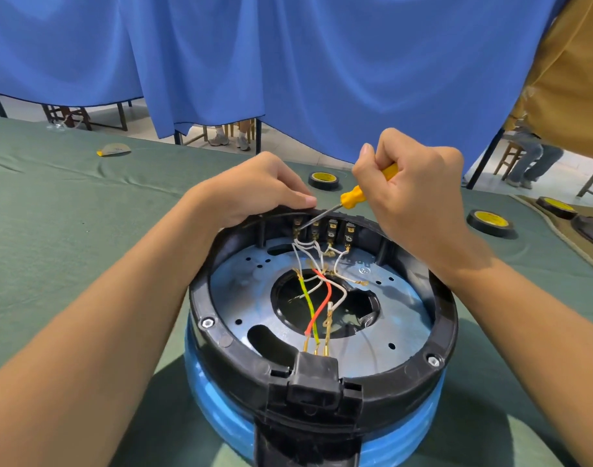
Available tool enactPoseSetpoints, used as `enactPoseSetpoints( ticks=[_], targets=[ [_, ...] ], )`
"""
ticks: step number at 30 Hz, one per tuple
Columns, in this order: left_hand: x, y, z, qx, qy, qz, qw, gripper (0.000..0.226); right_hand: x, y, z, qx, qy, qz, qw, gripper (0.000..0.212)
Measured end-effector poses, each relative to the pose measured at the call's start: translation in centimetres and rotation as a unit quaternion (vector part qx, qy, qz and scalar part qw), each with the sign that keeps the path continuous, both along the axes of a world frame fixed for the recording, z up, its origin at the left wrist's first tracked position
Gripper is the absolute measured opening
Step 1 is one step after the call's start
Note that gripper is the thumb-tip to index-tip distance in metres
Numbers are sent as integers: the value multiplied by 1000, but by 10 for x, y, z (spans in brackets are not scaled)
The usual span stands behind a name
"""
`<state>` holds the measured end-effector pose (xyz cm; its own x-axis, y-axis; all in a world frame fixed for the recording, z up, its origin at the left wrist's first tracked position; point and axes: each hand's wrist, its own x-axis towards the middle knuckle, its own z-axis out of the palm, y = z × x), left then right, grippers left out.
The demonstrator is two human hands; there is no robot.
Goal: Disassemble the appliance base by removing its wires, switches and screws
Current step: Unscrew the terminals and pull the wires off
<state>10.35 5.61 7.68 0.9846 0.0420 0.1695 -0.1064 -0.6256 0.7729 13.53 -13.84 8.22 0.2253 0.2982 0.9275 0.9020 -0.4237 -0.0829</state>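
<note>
The appliance base sits upside down on the green bench, directly below the camera, its black rim and metal plate facing up. The row of switches stands against the inside of the base's far wall, with white, red and yellow-green wires trailing from them toward the base's near edge. The left hand grips the base's far rim just left of the switches, its fingers curled over the edge to steady it. The right hand hovers above the far rim, its fingers wrapped round the yellow handle of a screwdriver. The shaft slants down and leftward from that hand, and its tip rests at the leftmost switch's terminal, so the work lies below and left of the right hand's fingers, which probably must lever there. Two rim screws remain in place. Embossed lettering on the plate and the yellow labels on the tape rolls beyond the base are unreadable.
</note>
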Motion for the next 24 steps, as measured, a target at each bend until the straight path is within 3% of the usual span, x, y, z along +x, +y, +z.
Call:
enactPoseSetpoints(
  ticks=[4,13,21,24],
  targets=[
    [-1,0,4,56,29,-10,998,9,1,2,-1,5,-30,-3,1000,38],
    [-13,11,-11,55,26,14,998,25,-1,0,1,-41,-30,-26,998,35],
    [-13,11,-15,9,16,24,1000,20,8,4,15,-76,132,-63,986,35],
    [-12,11,-15,13,17,27,999,21,19,14,32,-131,182,-84,971,39]
  ],
)
